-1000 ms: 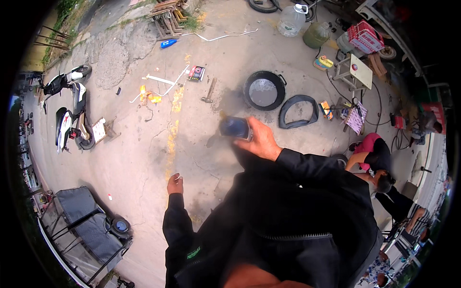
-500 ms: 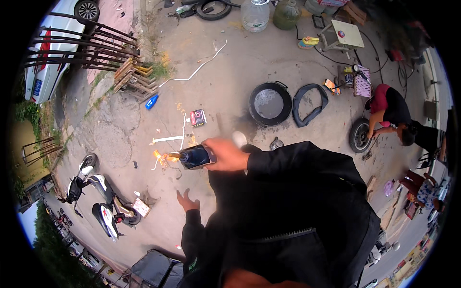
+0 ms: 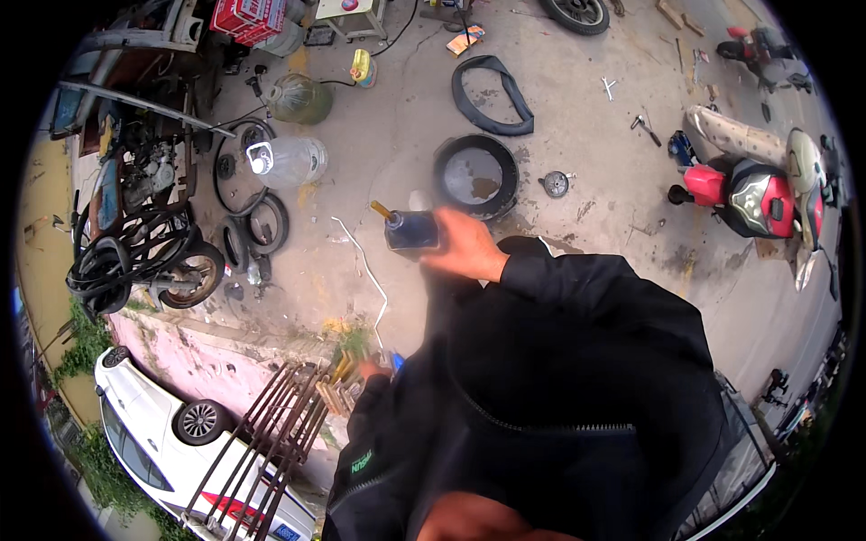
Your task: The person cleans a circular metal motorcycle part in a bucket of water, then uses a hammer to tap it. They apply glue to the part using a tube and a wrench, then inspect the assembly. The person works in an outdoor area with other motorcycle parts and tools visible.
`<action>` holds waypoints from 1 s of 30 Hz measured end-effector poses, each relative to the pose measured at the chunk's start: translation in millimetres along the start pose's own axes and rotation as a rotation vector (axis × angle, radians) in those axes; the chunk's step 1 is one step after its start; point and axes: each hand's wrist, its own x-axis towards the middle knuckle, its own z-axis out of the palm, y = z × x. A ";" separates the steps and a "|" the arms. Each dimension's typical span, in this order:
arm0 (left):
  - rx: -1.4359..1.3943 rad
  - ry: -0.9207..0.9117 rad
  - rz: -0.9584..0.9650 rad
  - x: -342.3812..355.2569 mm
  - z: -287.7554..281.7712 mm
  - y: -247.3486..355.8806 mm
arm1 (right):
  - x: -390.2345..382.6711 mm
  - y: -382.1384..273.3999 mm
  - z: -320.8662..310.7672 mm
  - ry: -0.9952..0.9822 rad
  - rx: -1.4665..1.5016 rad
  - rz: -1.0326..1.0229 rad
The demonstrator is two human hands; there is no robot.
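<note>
My right hand (image 3: 469,245) is closed around a dark bottle (image 3: 411,232) with a thin yellow-brown spout, held up over the concrete in front of my body. Just beyond that hand stands a round black basin (image 3: 511,176) with water in it. A black inner tube (image 3: 496,125) lies on the ground past the basin. My left hand (image 3: 372,368) is low on the left at the end of its black sleeve, near a small blue object (image 3: 397,361). It is small and partly hidden, so its fingers cannot be made out.
Left of the basin are a large clear water bottle (image 3: 293,162), a greenish jug (image 3: 298,97) and tyres (image 3: 268,223). A bent white strip (image 3: 365,261) lies nearby. A round metal part (image 3: 556,185) and a red scooter (image 3: 762,203) are to the right. A white car (image 3: 153,433) stands lower left.
The view has swung left, so the large bottles, tyres and car sit differently in it. The dark bottle, still in my right hand, appears higher and nearer the basin. My left hand shows less.
</note>
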 end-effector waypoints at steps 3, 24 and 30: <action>0.259 -0.328 0.126 134.7 -70.5 -40.7 | 1.2 16.2 12.3 0.289 0.042 0.147; 0.712 -0.688 0.942 305.7 34.0 336.4 | -101.2 182.0 163.1 1.417 0.763 0.746; 0.519 -0.512 1.097 401.4 191.7 404.4 | -107.4 285.7 179.2 1.792 1.008 0.668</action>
